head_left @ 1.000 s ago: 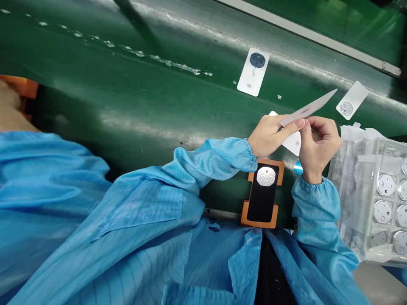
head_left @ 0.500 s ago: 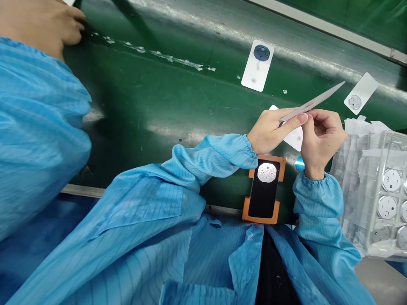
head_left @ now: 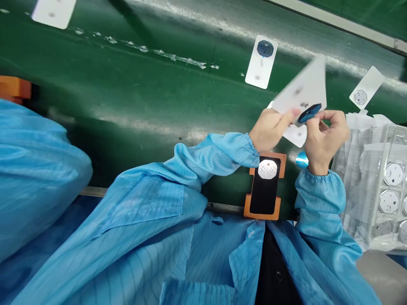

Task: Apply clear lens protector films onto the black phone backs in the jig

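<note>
white card [head_left: 302, 91] pinched in left hand [head_left: 270, 129]; right hand [head_left: 324, 135] nips a blue disc [head_left: 310, 112] against it, seemingly not seated yet; one finished card [head_left: 261, 61] lies farther off.

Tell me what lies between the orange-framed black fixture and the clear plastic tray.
In the head view, the person's blue right sleeve and a small shiny blue piece lie there.

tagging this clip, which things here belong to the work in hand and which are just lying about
In hand: left hand, white card, right hand, blue disc.
Lying about: card with dark disc, card with silver disc, black holder, tray of discs.
</note>
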Tool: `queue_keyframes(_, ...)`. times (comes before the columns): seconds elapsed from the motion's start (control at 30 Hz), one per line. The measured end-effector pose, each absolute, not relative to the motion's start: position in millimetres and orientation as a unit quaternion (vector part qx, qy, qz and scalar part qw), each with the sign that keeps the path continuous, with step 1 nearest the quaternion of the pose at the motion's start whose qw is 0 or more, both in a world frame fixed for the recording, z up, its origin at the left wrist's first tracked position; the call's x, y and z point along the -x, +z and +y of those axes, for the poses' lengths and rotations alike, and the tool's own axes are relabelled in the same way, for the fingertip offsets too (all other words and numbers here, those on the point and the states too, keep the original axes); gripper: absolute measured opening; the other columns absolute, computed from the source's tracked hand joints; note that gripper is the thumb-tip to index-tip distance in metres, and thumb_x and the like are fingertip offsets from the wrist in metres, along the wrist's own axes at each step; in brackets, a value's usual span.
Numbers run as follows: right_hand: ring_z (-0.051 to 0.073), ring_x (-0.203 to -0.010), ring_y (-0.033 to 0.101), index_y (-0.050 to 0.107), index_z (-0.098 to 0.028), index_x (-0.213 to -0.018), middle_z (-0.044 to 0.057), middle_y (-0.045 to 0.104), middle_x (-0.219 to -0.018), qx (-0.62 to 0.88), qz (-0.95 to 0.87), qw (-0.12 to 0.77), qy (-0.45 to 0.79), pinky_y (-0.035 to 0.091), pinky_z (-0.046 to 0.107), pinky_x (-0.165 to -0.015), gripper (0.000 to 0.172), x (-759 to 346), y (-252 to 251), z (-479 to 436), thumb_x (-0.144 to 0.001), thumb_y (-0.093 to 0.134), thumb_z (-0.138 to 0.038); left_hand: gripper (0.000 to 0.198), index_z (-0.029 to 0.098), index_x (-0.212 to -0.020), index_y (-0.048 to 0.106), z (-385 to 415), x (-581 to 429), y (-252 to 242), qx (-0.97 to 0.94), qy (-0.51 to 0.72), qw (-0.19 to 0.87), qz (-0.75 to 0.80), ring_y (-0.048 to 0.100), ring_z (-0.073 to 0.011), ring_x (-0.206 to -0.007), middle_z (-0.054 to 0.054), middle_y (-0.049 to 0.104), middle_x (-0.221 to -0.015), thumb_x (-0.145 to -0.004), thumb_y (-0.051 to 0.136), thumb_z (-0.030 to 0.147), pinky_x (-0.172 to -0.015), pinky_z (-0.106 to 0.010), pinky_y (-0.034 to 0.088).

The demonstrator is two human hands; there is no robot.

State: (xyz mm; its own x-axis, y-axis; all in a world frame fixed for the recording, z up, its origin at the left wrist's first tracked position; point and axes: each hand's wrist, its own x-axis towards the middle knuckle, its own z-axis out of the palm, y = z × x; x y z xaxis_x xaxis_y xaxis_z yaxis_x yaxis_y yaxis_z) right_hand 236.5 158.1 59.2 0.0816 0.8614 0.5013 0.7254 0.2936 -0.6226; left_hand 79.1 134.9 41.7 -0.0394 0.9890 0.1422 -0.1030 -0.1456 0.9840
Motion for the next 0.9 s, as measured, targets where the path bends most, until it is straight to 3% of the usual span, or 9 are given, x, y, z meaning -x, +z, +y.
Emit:
queue_keyframes(0.07, 0.021, -0.082, 0.067, 0.063, -0.021, -0.079, 0.003, 0.068, -0.083, 0.655, -0.64, 0.393, 0.086, 0.059, 0.039, -0.081, 0.01, -261.4, 55.3, 151.3, -0.079, 0.054, -0.026, 0.052, 0.017, -0.128, 0.07, 142.4, -75.5, 42.3, -0.463, 0.557, 0.531, 0.441, 0.071, -0.0289, -0.128, -0.007, 0.078, -0.115, -0.107, 0.05, 0.061, -0.106, -0.045, 0.063)
queue_keyframes(0.17, 0.021, -0.069, 0.064, 0.068, -0.02, -0.074, 0.002, 0.067, -0.071, 0.738, -0.59, 0.3, 0.128, 0.053, 0.038, -0.075, 0.013, -302.9, 45.3, 126.5, -0.074, 0.058, -0.028, 0.053, 0.015, -0.135, 0.065, 152.6, -67.1, 48.1, -0.421, 0.537, 0.573, 0.454, 0.072, -0.0281, -0.127, -0.009, 0.078, -0.114, -0.108, 0.049, 0.059, -0.106, -0.045, 0.064)
queue_keyframes(0.33, 0.021, -0.062, 0.062, 0.068, -0.021, -0.067, 0.001, 0.065, -0.062, 0.808, -0.532, 0.184, 0.174, 0.049, 0.037, -0.072, 0.011, -340.1, 29.4, 78.2, -0.073, 0.067, -0.031, 0.053, 0.019, -0.137, 0.067, 151.6, -57.2, 55.6, -0.442, 0.509, 0.54, 0.504, 0.074, -0.0267, -0.124, -0.008, 0.078, -0.114, -0.106, 0.053, 0.06, -0.104, -0.04, 0.065)
queue_keyframes(0.43, 0.02, -0.056, 0.061, 0.066, -0.022, -0.068, -0.001, 0.062, -0.056, 0.796, -0.533, 0.218, 0.189, 0.05, 0.037, -0.067, 0.025, -344.1, 34.6, 60.4, -0.08, 0.073, -0.043, 0.046, 0.021, -0.129, 0.072, 129.9, -46.2, 60.0, -0.523, 0.51, 0.443, 0.519, 0.075, -0.026, -0.12, -0.006, 0.077, -0.115, -0.107, 0.052, 0.056, -0.099, -0.039, 0.067)
queue_keyframes(0.5, 0.02, -0.055, 0.063, 0.068, -0.023, -0.074, 0.0, 0.065, -0.06, 0.751, -0.555, 0.304, 0.189, 0.051, 0.037, -0.059, 0.028, -341.5, 46.5, 49.9, -0.083, 0.076, -0.047, 0.038, 0.024, -0.125, 0.075, 104.5, -35.0, 67.1, -0.597, 0.515, 0.353, 0.502, 0.077, -0.0253, -0.117, -0.004, 0.078, -0.116, -0.108, 0.053, 0.049, -0.1, -0.04, 0.068)
queue_keyframes(0.6, 0.027, -0.073, 0.074, 0.075, -0.025, -0.101, 0.007, 0.077, -0.091, 0.63, -0.654, 0.381, 0.173, 0.062, 0.042, -0.063, 0.018, -329.0, 68.6, 34.9, -0.088, 0.079, -0.037, 0.033, 0.03, -0.138, 0.069, 58.0, -22.6, 80.4, -0.742, 0.445, 0.267, 0.424, 0.075, -0.0237, -0.122, -0.003, 0.076, -0.131, -0.11, 0.052, 0.033, -0.108, -0.04, 0.065)
queue_keyframes(0.67, 0.031, -0.102, 0.077, 0.071, -0.028, -0.129, 0.01, 0.076, -0.12, 0.511, -0.762, 0.362, 0.165, 0.068, 0.046, -0.088, 0.039, -316.2, 77.8, 26.8, -0.091, 0.077, -0.025, 0.042, 0.028, -0.15, 0.06, 29.6, -21.9, 83.1, -0.825, 0.354, 0.222, 0.381, 0.069, -0.0242, -0.133, -0.007, 0.07, -0.145, -0.109, 0.052, 0.023, -0.115, -0.042, 0.062)
queue_keyframes(0.73, 0.032, -0.125, 0.071, 0.06, -0.028, -0.148, 0.011, 0.072, -0.137, 0.388, -0.848, 0.324, 0.158, 0.063, 0.048, -0.108, 0.055, -303.0, 78.1, 21.0, -0.095, 0.07, -0.014, 0.047, 0.023, -0.154, 0.054, 7.9, -26.0, 77.2, -0.867, 0.285, 0.166, 0.373, 0.062, -0.0259, -0.142, -0.013, 0.066, -0.149, -0.107, 0.053, 0.016, -0.118, -0.044, 0.059)
queue_keyframes(0.9, 0.035, -0.128, 0.071, 0.057, -0.006, -0.147, 0.022, 0.074, -0.132, 0.252, -0.923, 0.279, 0.082, 0.064, 0.047, -0.11, 0.051, -288.2, 59.0, 14.8, -0.097, 0.067, -0.003, 0.048, 0.015, -0.153, 0.051, -21.0, -38.2, 48.2, -0.874, 0.261, 0.106, 0.397, 0.055, -0.0283, -0.149, -0.018, 0.067, -0.145, -0.105, 0.057, 0.016, -0.118, -0.047, 0.058)
